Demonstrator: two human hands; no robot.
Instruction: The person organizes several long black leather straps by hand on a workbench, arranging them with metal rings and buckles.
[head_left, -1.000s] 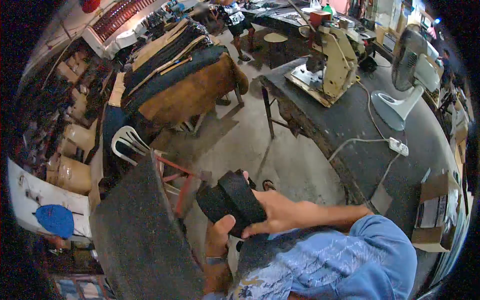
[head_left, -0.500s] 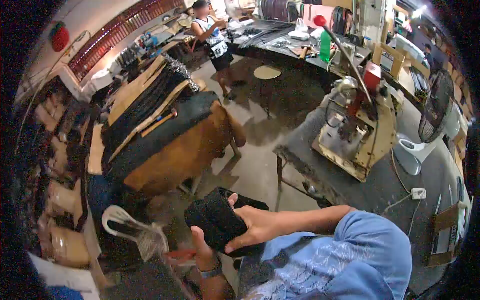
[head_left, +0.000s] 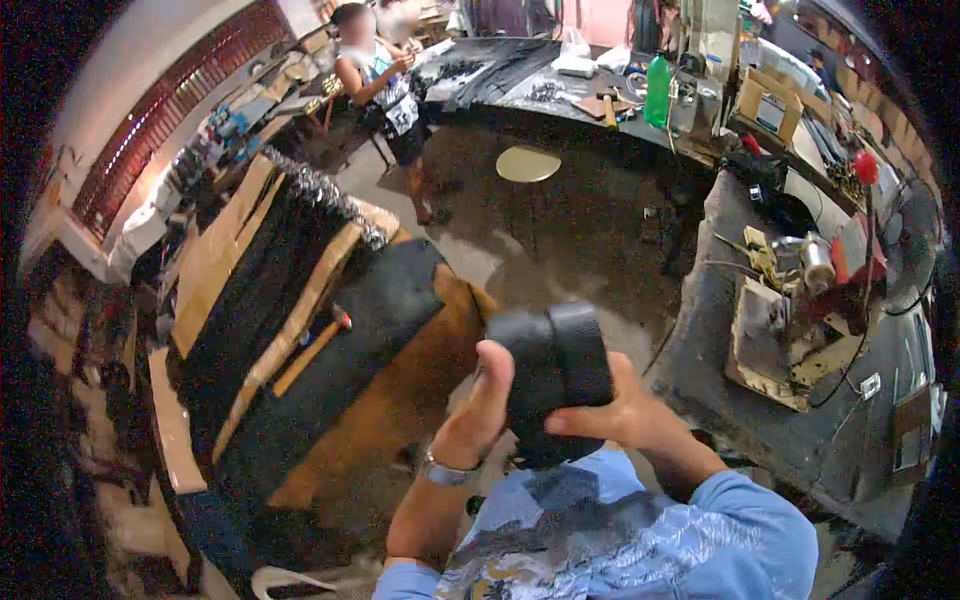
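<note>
A: Where was the roll?
B: Black roll [head_left: 555,365] sat between both hands, just above the blue sleeve [head_left: 740,540], over the floor.
A: Hands?
B: Left hand [head_left: 478,405] gripped its left side, thumb up along the edge. Right hand [head_left: 622,412] wrapped the right side, fingers across the front.
A: Surroundings?
B: Counter [head_left: 712,330] with a press [head_left: 790,330] to the right, well apart. Hammer [head_left: 310,350] lay on the dark sheet, left. Another person [head_left: 385,75] stood far back, near a stool [head_left: 527,163].
</note>
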